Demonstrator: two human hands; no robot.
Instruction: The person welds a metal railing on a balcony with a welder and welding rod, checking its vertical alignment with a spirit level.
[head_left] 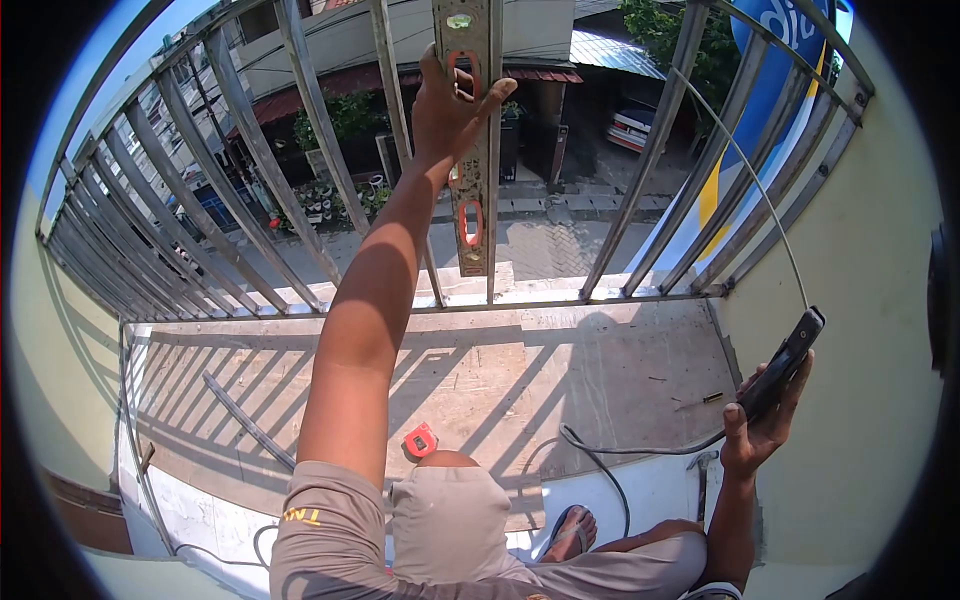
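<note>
Upright against a bar of the metal railing (368,130) stands a spirit level (472,150) with red-rimmed openings. My left hand (455,110) grips it near its upper opening, the thumb stretched out to the right. On the right, my right hand (768,415) is wrapped round a black electrode holder (783,366). A long thin welding rod (750,175) sticks out of the holder and slants up and left to the railing. From the holder's lower end a dark cable (650,450) runs down to the floor.
A red tape measure (421,440) lies on the board floor (480,370) by my knee. A loose metal bar (245,418) is at the left, a hammer (703,485) at the right. Pale walls (840,250) flank the balcony. Beyond the railing is a street.
</note>
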